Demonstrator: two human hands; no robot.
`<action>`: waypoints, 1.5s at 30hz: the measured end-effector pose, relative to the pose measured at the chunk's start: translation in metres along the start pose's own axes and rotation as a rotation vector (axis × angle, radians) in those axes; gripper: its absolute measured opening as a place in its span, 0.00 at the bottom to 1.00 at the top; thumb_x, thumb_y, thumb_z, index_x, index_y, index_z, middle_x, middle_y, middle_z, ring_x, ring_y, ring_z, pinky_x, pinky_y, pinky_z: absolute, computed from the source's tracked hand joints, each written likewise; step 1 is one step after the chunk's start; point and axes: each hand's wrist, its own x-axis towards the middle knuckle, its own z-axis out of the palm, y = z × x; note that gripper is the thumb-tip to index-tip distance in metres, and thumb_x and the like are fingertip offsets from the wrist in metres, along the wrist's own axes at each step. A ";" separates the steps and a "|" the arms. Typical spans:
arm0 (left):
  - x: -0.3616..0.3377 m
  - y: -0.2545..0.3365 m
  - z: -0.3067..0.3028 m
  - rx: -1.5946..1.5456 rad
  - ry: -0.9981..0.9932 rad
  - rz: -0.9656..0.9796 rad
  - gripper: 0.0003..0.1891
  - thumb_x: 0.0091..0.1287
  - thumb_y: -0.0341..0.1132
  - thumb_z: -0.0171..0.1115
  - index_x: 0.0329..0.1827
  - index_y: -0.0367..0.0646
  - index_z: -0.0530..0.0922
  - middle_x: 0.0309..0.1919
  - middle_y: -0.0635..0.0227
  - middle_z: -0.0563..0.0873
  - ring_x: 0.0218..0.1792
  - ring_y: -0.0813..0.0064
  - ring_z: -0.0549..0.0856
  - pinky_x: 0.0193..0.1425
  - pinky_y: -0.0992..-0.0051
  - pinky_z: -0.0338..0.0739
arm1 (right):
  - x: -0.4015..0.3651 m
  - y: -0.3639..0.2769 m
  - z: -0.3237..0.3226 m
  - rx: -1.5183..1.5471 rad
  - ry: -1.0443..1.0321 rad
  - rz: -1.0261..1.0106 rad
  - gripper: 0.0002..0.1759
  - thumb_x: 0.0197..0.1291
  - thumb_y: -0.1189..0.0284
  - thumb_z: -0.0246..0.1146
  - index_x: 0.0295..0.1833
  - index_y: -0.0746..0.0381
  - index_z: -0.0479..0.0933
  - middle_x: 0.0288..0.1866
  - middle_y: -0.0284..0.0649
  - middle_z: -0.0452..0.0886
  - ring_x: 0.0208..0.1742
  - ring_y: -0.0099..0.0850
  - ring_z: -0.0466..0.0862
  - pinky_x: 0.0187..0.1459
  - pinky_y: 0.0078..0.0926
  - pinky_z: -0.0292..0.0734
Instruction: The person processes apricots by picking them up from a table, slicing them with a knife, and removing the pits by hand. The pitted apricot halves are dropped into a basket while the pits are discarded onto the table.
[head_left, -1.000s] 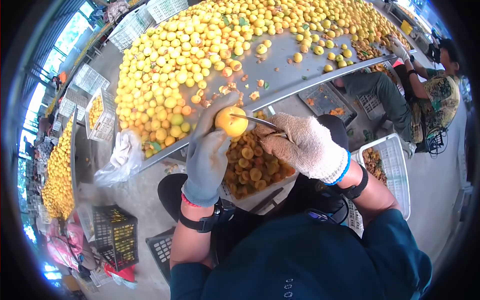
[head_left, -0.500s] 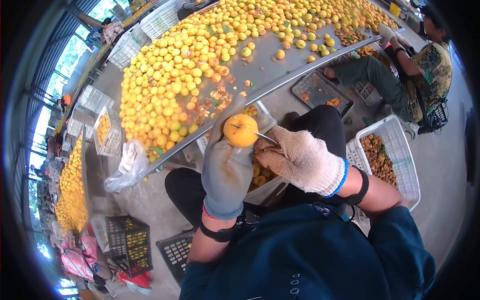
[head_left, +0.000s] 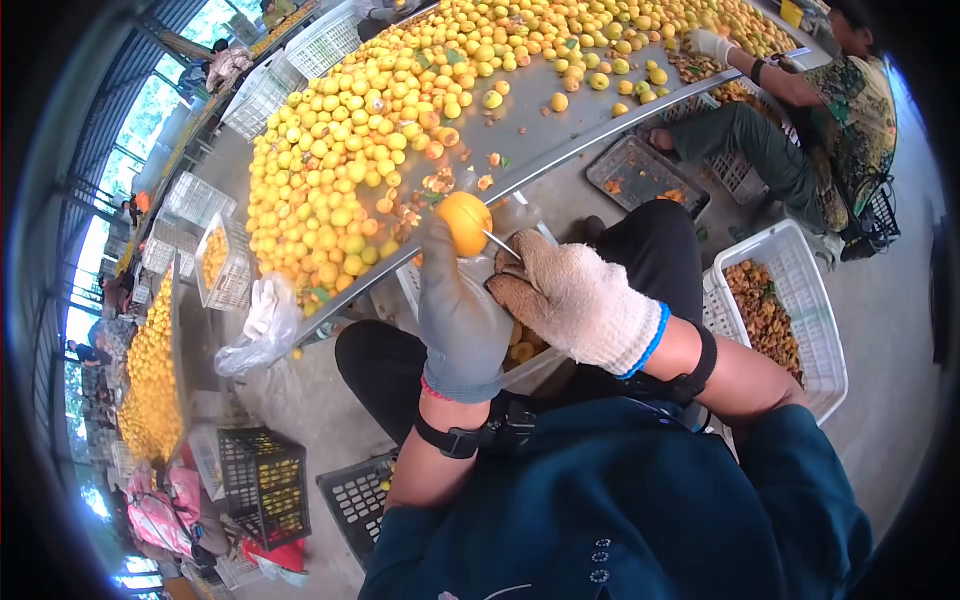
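Observation:
My left hand (head_left: 458,318), in a grey glove, holds a yellow peach (head_left: 464,222) up at its fingertips. A thin cut line shows on the fruit's skin. Closed around a small knife, my right hand (head_left: 590,305) wears a whitish knit glove with brown-stained fingers and a blue cuff. The narrow blade (head_left: 501,244) points at the peach's right side, its tip at or very near the skin; the handle is hidden in the fist. Below both hands, between my knees, a crate partly shows with peach pieces (head_left: 522,345) in it.
A metal table (head_left: 545,140) carries a large heap of yellow peaches (head_left: 335,150) with scraps near its edge. White gloves (head_left: 265,308) lie on a plastic bag at the corner. To my right stands a white crate (head_left: 825,330) of brownish scraps. A co-worker (head_left: 845,110) sits beyond a dark tray (head_left: 640,175).
The peach has moved up and slightly left and turned in my left hand. The blade, earlier across its face, is now at its right side. The co-worker's gloved hand has reached onto the table.

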 end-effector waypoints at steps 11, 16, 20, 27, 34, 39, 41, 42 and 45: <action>-0.020 0.013 0.015 0.156 0.003 0.034 0.33 0.82 0.54 0.41 0.77 0.36 0.61 0.62 0.51 0.80 0.66 0.59 0.78 0.71 0.59 0.74 | -0.016 -0.034 -0.019 0.500 -0.261 0.207 0.16 0.68 0.60 0.60 0.50 0.60 0.79 0.34 0.45 0.85 0.36 0.37 0.88 0.36 0.34 0.80; -0.013 0.018 -0.012 0.159 -0.022 -0.037 0.29 0.81 0.49 0.50 0.75 0.36 0.62 0.62 0.54 0.79 0.61 0.64 0.82 0.64 0.63 0.81 | 0.000 -0.023 -0.029 0.568 -0.439 0.180 0.11 0.69 0.64 0.61 0.46 0.61 0.78 0.28 0.30 0.76 0.25 0.18 0.76 0.24 0.21 0.73; -0.010 0.043 -0.029 0.436 -0.143 0.046 0.27 0.80 0.42 0.50 0.75 0.34 0.63 0.61 0.52 0.80 0.60 0.64 0.83 0.66 0.63 0.80 | 0.014 -0.028 -0.033 0.774 -0.661 0.325 0.10 0.70 0.65 0.62 0.44 0.61 0.78 0.26 0.27 0.73 0.23 0.16 0.71 0.21 0.18 0.67; -0.002 0.019 -0.039 0.135 0.168 -0.046 0.34 0.82 0.56 0.39 0.77 0.36 0.61 0.61 0.51 0.81 0.62 0.58 0.82 0.68 0.60 0.78 | 0.038 -0.019 0.040 0.771 -0.475 0.217 0.07 0.70 0.68 0.61 0.44 0.60 0.78 0.29 0.26 0.74 0.31 0.15 0.73 0.29 0.17 0.69; 0.019 0.019 -0.099 0.375 -0.051 0.009 0.28 0.80 0.43 0.48 0.77 0.34 0.61 0.58 0.49 0.83 0.59 0.62 0.84 0.66 0.60 0.79 | 0.076 -0.013 0.023 0.757 -0.679 0.434 0.09 0.70 0.67 0.62 0.48 0.60 0.79 0.30 0.28 0.77 0.30 0.16 0.76 0.29 0.17 0.73; 0.025 -0.016 -0.093 -0.061 0.169 -0.063 0.31 0.81 0.52 0.48 0.75 0.37 0.63 0.55 0.52 0.84 0.58 0.59 0.85 0.64 0.59 0.81 | 0.089 0.005 0.069 0.538 -0.406 0.220 0.11 0.70 0.66 0.63 0.50 0.62 0.80 0.30 0.30 0.79 0.32 0.17 0.79 0.32 0.20 0.75; 0.029 -0.023 -0.105 -0.079 0.112 -0.098 0.31 0.81 0.52 0.48 0.74 0.35 0.64 0.55 0.51 0.84 0.58 0.60 0.85 0.64 0.60 0.81 | 0.096 0.019 0.065 0.573 -0.497 0.276 0.11 0.71 0.65 0.63 0.49 0.62 0.81 0.31 0.30 0.80 0.32 0.17 0.79 0.32 0.19 0.76; 0.030 -0.020 -0.111 0.034 0.077 -0.096 0.31 0.81 0.52 0.48 0.74 0.35 0.63 0.55 0.51 0.84 0.58 0.60 0.85 0.64 0.60 0.81 | 0.100 0.012 0.050 0.557 -0.565 0.373 0.11 0.71 0.66 0.63 0.49 0.62 0.81 0.31 0.30 0.80 0.32 0.17 0.79 0.32 0.19 0.76; 0.041 -0.005 -0.120 0.331 -0.014 -0.058 0.30 0.81 0.50 0.48 0.73 0.32 0.63 0.54 0.50 0.85 0.56 0.60 0.85 0.62 0.60 0.82 | 0.110 0.002 0.036 0.547 -0.642 0.463 0.11 0.71 0.66 0.63 0.50 0.62 0.80 0.31 0.30 0.80 0.31 0.18 0.80 0.31 0.20 0.76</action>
